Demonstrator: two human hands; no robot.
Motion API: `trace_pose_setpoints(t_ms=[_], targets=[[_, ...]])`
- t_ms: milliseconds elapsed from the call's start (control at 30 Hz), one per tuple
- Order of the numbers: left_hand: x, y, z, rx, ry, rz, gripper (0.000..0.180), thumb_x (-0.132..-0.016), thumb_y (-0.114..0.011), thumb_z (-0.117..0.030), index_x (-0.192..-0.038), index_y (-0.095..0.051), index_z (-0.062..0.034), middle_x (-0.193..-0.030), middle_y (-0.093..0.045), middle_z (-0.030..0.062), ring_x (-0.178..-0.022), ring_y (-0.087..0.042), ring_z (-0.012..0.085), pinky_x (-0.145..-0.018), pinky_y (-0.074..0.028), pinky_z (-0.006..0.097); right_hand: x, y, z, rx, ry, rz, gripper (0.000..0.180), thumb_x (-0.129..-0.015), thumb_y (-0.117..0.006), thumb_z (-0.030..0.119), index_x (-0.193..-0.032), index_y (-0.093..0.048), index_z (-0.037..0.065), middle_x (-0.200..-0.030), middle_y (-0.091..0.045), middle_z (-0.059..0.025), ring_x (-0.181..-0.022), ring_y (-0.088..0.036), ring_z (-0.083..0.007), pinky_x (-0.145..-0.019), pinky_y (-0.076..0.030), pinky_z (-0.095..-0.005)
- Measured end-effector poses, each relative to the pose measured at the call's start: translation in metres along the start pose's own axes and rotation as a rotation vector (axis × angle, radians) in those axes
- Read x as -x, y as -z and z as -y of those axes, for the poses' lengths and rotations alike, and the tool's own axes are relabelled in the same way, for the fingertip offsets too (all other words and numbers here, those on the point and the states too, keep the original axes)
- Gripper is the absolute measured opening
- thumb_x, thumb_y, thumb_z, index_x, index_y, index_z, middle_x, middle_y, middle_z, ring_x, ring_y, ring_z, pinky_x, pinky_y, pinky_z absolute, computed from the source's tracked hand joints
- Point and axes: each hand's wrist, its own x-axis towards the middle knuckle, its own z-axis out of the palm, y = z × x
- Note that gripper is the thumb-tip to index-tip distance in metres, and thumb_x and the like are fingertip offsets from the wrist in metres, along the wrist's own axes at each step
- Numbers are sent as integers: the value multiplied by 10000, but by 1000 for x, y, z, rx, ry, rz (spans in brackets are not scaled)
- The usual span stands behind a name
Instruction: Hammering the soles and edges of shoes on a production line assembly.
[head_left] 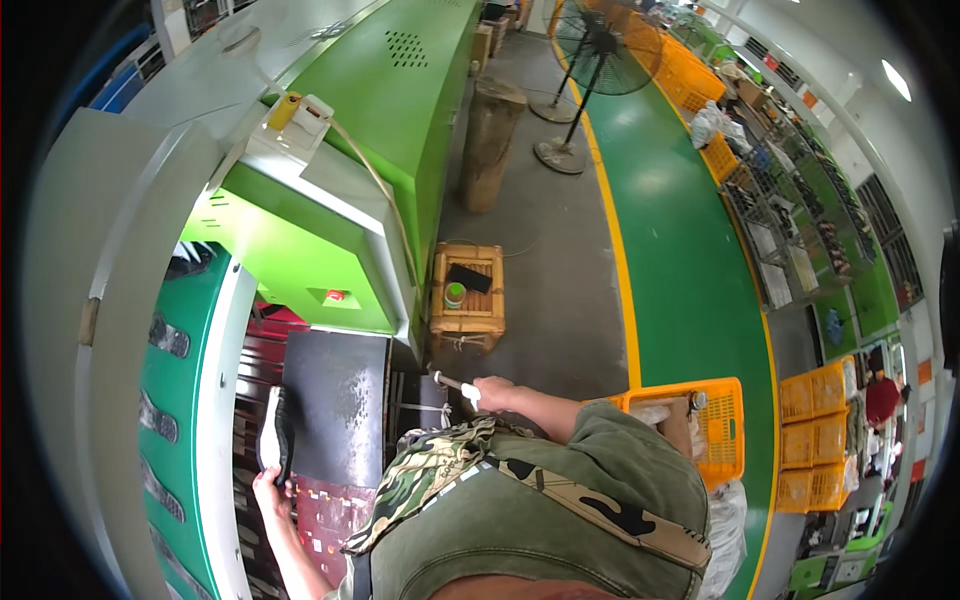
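My left hand point(272, 492) is closed around the near end of a shoe sole point(272, 440), black with a white face, standing on edge beside a dark metal plate point(335, 400). My right hand point(490, 393) is farther right, its fingers wrapped round a thin rod-like tool point(452, 383) with white parts at its tip and near my fingers. The tool's exact kind is unclear. Left of the sole runs a green conveyor belt point(190, 400) carrying several dark soles point(158, 418).
A green machine point(300, 255) with a red button rises ahead. Beyond my right hand stands a bamboo stool point(468, 318) bearing a phone and a small cup. Farther off are an upright log point(493, 145) and a fan point(560, 155). An orange crate point(728, 430) sits at my right.
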Motion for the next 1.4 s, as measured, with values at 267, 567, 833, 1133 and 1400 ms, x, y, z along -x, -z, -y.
trace_pose_setpoints(t_ms=[267,567,833,1133,1400], targets=[[48,-34,-45,-1165,-249,-225,260,-611,-725,-190,-743,-634,15,-645,-634,169,-606,-672,273,-586,-531,392,-45,7,70,-29,595,-131,384,-768,-790,267,-1024,-589,64,-916,-697,-214,-898,-686,-413,-769,-556,-467],[74,-100,-44,-1276,-539,-227,535,-677,-662,-455,-1028,-725,-56,-1010,-688,174,-958,-668,359,-862,-541,425,-102,-23,145,238,670,-33,364,-846,-720,241,-1086,-581,6,-994,-691,-265,-951,-668,-456,-829,-531,-532],[19,-107,24,-116,-814,-353,338,-766,-788,-143,-1079,-704,-46,-1025,-721,43,-948,-650,119,-895,-518,294,-53,57,245,-127,809,303,369,-913,-700,301,-948,-562,-39,-688,-624,-90,-462,-601,-157,-444,-502,-309],[-12,-131,21,-22,-845,-282,336,-746,-836,-175,-1029,-713,-42,-907,-715,26,-844,-645,101,-808,-532,276,-2,87,300,6,1388,11,165,-884,-666,67,-1043,-653,26,-945,-670,-99,-783,-602,-208,-674,-513,-349],[-16,-132,15,-92,-834,-283,335,-735,-837,-160,-1022,-715,-39,-868,-709,29,-813,-635,98,-786,-530,280,7,90,299,-547,1142,213,292,-850,-671,69,-1141,-637,71,-1017,-682,-160,-820,-634,-293,-742,-543,-401]])
